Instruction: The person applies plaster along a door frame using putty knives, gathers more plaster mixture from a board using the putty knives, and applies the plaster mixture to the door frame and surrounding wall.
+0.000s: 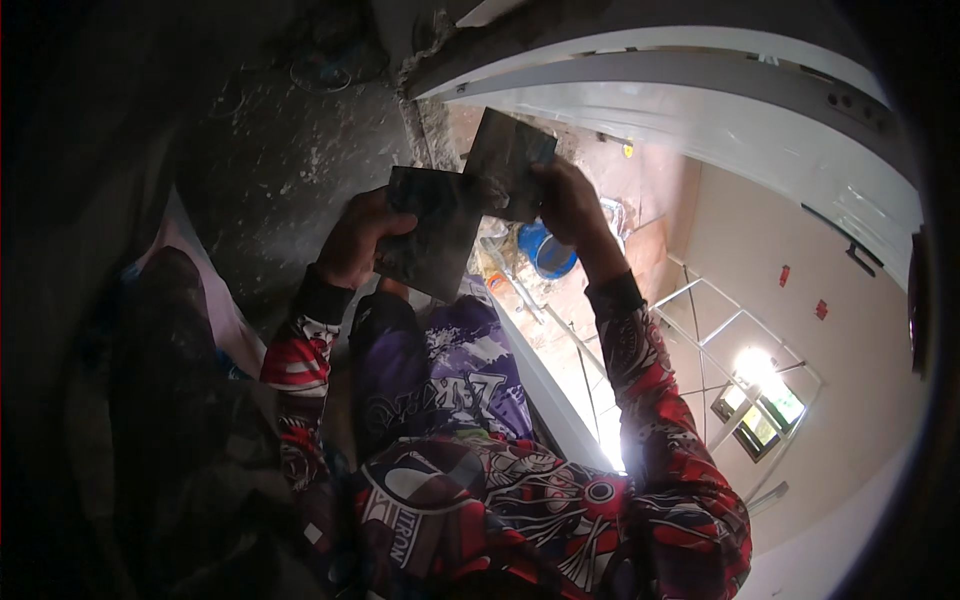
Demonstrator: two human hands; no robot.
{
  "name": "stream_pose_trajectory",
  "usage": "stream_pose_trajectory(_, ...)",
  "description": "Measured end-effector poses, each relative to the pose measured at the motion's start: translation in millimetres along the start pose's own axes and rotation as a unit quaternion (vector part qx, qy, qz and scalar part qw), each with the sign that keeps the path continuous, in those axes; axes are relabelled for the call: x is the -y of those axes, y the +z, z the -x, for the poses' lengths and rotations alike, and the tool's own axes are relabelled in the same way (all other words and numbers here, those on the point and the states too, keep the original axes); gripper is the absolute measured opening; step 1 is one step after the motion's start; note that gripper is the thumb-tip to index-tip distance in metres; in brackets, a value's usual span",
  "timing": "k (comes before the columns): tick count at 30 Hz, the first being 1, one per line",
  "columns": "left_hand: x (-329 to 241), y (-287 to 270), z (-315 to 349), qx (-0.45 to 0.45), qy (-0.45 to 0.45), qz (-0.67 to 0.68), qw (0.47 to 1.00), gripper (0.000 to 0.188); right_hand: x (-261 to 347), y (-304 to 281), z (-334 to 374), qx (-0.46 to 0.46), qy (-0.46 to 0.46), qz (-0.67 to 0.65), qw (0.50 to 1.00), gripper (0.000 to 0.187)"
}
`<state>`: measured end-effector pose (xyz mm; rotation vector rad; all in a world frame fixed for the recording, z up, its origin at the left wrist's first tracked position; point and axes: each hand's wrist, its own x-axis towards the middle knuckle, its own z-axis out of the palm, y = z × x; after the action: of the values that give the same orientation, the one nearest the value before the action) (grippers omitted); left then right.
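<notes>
My left hand (360, 235) is closed on the left edge of a dark, flat rectangular plate (430, 235), its thumb lying over the front. My right hand (575, 205) grips the right side of a second dark rectangular plate (512, 150), held a little higher and farther away. The two plates meet or overlap near their adjoining corners; I cannot tell whether they touch. A pale smear or lump shows near that spot. Both faces are in shadow, so their material is unclear.
Beyond my right forearm, a blue bucket (545, 250) stands on a littered floor, and metal scaffold frames (700, 330) rise near a bright window (765, 415). A white door frame (620, 105) curves overhead. Dark, speckled floor (290, 160) lies to the left.
</notes>
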<state>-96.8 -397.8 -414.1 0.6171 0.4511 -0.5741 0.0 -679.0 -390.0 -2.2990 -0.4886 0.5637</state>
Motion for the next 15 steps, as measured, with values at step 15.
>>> stream_pose_trajectory(15,-88.9,83.2,-11.3,-0.198,0.558,-0.38,0.711,0.029,30.7,-0.3,37.0,0.031,0.203,-0.265,0.942,0.027)
